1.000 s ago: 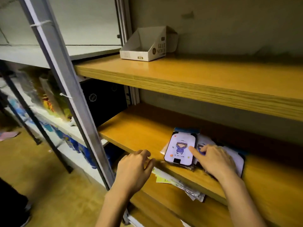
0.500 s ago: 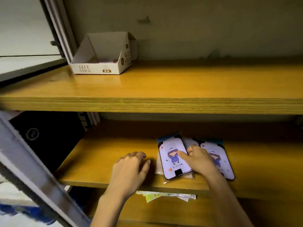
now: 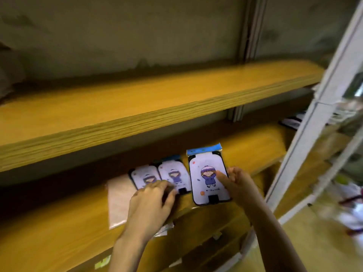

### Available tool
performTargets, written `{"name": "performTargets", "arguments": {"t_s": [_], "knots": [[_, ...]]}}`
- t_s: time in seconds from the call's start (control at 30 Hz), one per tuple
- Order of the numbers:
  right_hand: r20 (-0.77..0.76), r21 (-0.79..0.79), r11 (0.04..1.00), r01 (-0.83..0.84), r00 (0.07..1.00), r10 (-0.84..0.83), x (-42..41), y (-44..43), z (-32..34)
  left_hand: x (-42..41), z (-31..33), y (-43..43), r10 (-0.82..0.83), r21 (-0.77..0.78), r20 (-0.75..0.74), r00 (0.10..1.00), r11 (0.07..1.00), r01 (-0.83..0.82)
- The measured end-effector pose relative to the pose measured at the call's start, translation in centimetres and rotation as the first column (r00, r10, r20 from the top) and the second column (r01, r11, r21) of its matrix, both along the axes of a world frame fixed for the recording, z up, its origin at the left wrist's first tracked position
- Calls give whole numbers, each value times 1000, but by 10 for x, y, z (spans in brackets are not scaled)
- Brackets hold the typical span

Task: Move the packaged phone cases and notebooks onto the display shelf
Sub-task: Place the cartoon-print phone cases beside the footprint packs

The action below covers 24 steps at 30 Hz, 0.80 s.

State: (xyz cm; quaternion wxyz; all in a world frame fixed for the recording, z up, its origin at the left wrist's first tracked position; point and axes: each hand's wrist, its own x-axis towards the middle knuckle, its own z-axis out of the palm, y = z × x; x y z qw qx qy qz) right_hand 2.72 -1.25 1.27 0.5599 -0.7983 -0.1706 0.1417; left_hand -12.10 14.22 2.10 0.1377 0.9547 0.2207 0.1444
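Observation:
Three packaged phone cases with a purple cartoon figure are on the middle wooden shelf (image 3: pixel 59 238). My right hand (image 3: pixel 238 185) grips the nearest case (image 3: pixel 204 177) by its right edge, thumb on its front; it is lifted and tilted above the shelf's front edge. Two more cases (image 3: pixel 170 173) (image 3: pixel 144 177) lie side by side to the left. My left hand (image 3: pixel 151 207) rests palm down on their lower ends, fingers spread. A pale flat packet (image 3: pixel 117 201) lies under and left of that hand.
The upper wooden shelf (image 3: pixel 137 103) runs across above. A white metal upright (image 3: pixel 322 107) stands at the right, with blurred goods beyond it. Paper packets (image 3: pixel 167 230) poke out from the shelf below my left hand.
The view has swung right; the glue stick box is out of sight. My right hand has taken hold of one case and drawn it right and forward. My left hand has moved onto the other two.

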Motion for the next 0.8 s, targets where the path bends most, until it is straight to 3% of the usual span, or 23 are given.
{"name": "performTargets", "arguments": {"t_s": [0.23, 0.43, 0.8], "knots": [[-60, 68, 990, 122, 991, -118, 40, -101, 7, 79, 0, -71, -199, 2, -10, 980, 980, 199], [-9, 54, 963, 264, 965, -264, 97, -203, 19, 158, 3, -169, -262, -45, -22, 965, 964, 261], [-146, 112, 916, 385, 918, -368, 188, -380, 20, 292, -5, -312, -361, -113, 32, 932, 925, 363]]}}
